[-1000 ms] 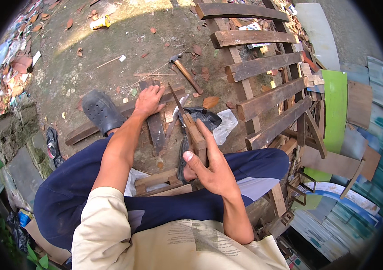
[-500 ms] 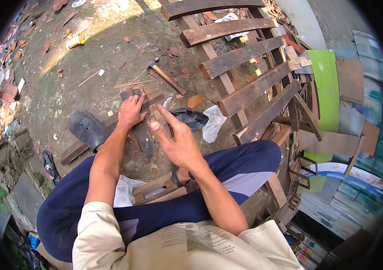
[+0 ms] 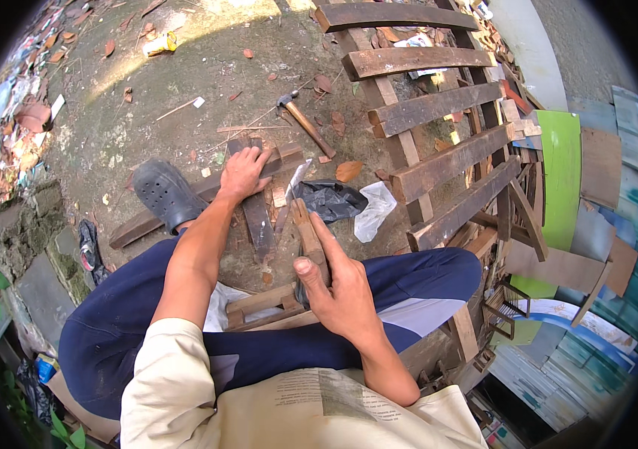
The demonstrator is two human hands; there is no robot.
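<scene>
My left hand [image 3: 242, 173] lies with its fingers spread over the crossing of two dark wooden boards on the ground. The shorter board [image 3: 258, 228] points toward me. The longer board [image 3: 138, 227] runs under it at a slant. In my right hand [image 3: 345, 293] is a short, narrow piece of wood [image 3: 309, 238], raised near my right knee, its lower end hidden by the fingers. Beyond the boards a hammer [image 3: 305, 125] with a wooden handle rests on the ground.
A slatted wooden frame [image 3: 446, 157] stands on the right. Black plastic [image 3: 328, 200] and a white plastic scrap [image 3: 375, 212] lie between it and the boards. A dark clog [image 3: 165, 191] covers my left foot. More wood pieces [image 3: 263, 305] lie between my legs.
My right hand has drawn back from the crossed boards toward my right knee with the piece of wood. My left hand stays at the crossing. The view has shifted, moving the scene rightward.
</scene>
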